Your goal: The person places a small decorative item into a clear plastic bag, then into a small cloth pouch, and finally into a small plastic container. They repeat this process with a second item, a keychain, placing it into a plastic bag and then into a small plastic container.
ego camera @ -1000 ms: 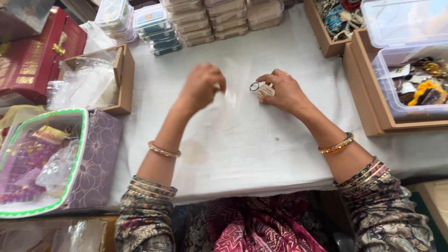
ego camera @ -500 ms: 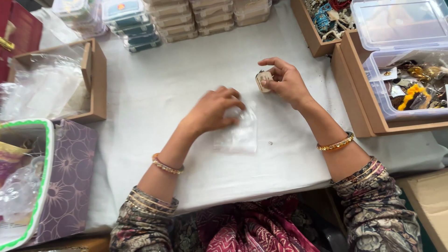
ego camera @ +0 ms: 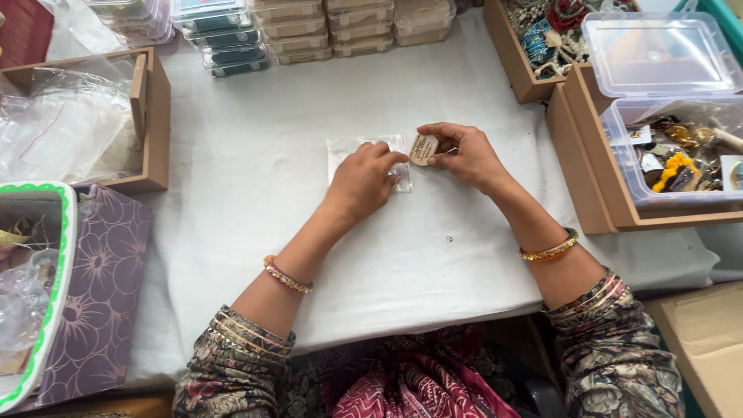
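Observation:
My left hand (ego camera: 362, 183) presses down on a small clear plastic pouch (ego camera: 346, 148) that lies flat on the white cloth (ego camera: 271, 201). My right hand (ego camera: 462, 155) pinches a small tan oval tag (ego camera: 422, 149) by its right end, right at the pouch's right edge. Whatever hangs from the tag is hidden by my fingers. Both wrists wear gold bangles.
A wooden tray of clear bags (ego camera: 85, 116) sits at the left. Stacks of small plastic boxes (ego camera: 309, 27) line the far edge. Wooden trays and clear tubs of jewellery (ego camera: 665, 147) stand at the right. A green-rimmed basket (ego camera: 46, 310) rests on a purple box (ego camera: 108, 286) at near left.
My left hand has carried the clear pouch up and away from me and laid it flat beside the tag. My right hand has stayed on the tag and turned it toward the pouch.

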